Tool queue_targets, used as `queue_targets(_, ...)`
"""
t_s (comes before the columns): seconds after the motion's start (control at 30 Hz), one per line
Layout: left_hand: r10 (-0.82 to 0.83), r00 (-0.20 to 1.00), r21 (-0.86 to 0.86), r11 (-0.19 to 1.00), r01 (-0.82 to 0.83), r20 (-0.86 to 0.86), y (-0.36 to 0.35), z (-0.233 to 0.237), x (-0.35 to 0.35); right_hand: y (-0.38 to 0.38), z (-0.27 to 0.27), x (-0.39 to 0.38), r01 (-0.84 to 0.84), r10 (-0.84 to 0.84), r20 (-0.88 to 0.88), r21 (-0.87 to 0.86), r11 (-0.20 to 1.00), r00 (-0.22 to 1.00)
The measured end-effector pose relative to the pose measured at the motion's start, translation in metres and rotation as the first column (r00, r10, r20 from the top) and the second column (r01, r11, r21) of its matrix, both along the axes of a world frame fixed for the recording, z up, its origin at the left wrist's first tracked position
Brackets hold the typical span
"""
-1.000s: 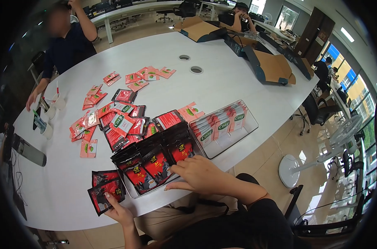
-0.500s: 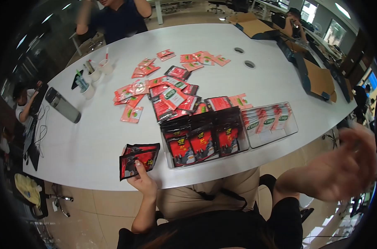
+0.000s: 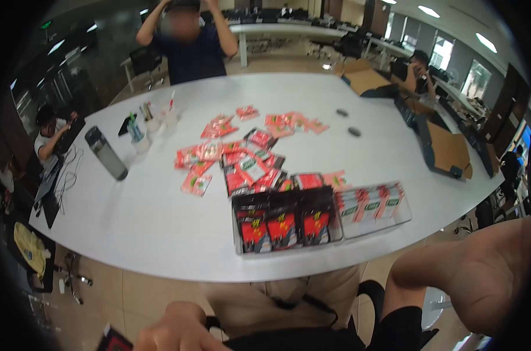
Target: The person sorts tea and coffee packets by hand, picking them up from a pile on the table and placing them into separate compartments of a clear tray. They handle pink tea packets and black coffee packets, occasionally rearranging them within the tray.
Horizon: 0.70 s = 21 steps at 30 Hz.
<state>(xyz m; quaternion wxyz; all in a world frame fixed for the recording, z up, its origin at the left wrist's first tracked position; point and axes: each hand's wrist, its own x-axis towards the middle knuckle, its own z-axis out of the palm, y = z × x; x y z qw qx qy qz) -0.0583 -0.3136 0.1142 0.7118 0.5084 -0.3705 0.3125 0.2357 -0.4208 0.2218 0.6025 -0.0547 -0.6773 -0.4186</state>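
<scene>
Lowered past the near edge of the surface (image 3: 160,237) since the earlier frame, a black-red packet (image 3: 116,341) lies beside the left hand (image 3: 178,336), its fingers apparently pinching it. Right hand (image 3: 492,275): finger state indeterminable. Left tray (image 3: 238,246): upright red-black sachets (image 3: 282,229); right tray (image 3: 403,218): pink-white sachets (image 3: 371,208).

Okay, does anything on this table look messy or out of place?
The loose packets look messy, overlapping at odd angles behind the clear bin, where black packets stand in rows. I see no spill.
</scene>
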Motion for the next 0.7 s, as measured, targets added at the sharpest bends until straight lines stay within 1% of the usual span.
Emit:
queue_targets(0.03,-0.123,0.989,0.006,0.992,0.123,0.084,0.002,-0.005,0.006,-0.004,0.001,0.001,-0.006,0.006,-0.004,0.014,1.0,1.0)
queue_targets(0.1,-0.209,0.962,0.052,0.978,0.203,0.177,0.006,-0.008,0.018,-0.012,0.004,0.004,-0.004,0.004,-0.001,0.041,0.999,1.0)
queue_targets(0.13,-0.231,0.954,0.062,0.973,0.224,0.19,0.008,-0.007,0.021,-0.018,0.005,0.004,-0.006,0.006,-0.006,0.057,0.998,1.0)
queue_targets(0.23,-0.226,0.949,0.022,0.974,0.227,0.221,-0.001,-0.001,0.026,-0.023,0.005,0.005,-0.012,0.013,-0.014,0.061,0.998,1.0)
queue_targets(0.33,-0.187,0.96,0.015,0.982,0.188,0.207,-0.005,0.011,0.032,-0.017,0.005,0.006,-0.027,0.028,-0.017,0.026,0.999,0.999)
queue_targets(0.37,-0.228,0.954,0.033,0.974,0.226,0.194,0.0,0.012,0.033,-0.015,0.006,0.007,-0.033,0.034,-0.016,0.021,0.999,0.999)
queue_targets(0.47,-0.101,0.977,-0.03,0.994,0.108,0.188,-0.005,0.008,0.028,-0.009,0.005,0.009,-0.052,0.052,-0.016,0.0,0.999,0.999)
queue_targets(0.57,-0.007,0.993,-0.066,0.998,0.015,0.114,0.004,-0.005,0.024,-0.008,0.004,0.012,-0.065,0.065,-0.02,0.0,0.998,0.998)
queue_targets(0.6,0.059,0.982,-0.128,0.991,-0.036,0.178,0.007,-0.017,0.027,-0.007,0.004,0.012,-0.061,0.06,-0.03,-0.012,0.998,0.998)
queue_targets(0.63,0.091,0.973,-0.194,0.98,-0.049,0.21,0.017,-0.031,0.029,-0.005,0.002,0.012,-0.054,0.052,-0.044,-0.03,0.998,0.998)
queue_targets(0.67,0.146,0.975,-0.218,0.97,-0.108,0.167,0.024,-0.041,0.03,-0.002,-0.002,0.011,-0.048,0.046,-0.064,-0.046,0.998,0.997)
queue_targets(0.7,0.323,0.946,-0.204,0.929,-0.31,0.033,0.029,-0.051,0.024,0.003,-0.007,0.01,-0.034,0.027,-0.104,-0.07,0.997,0.994)
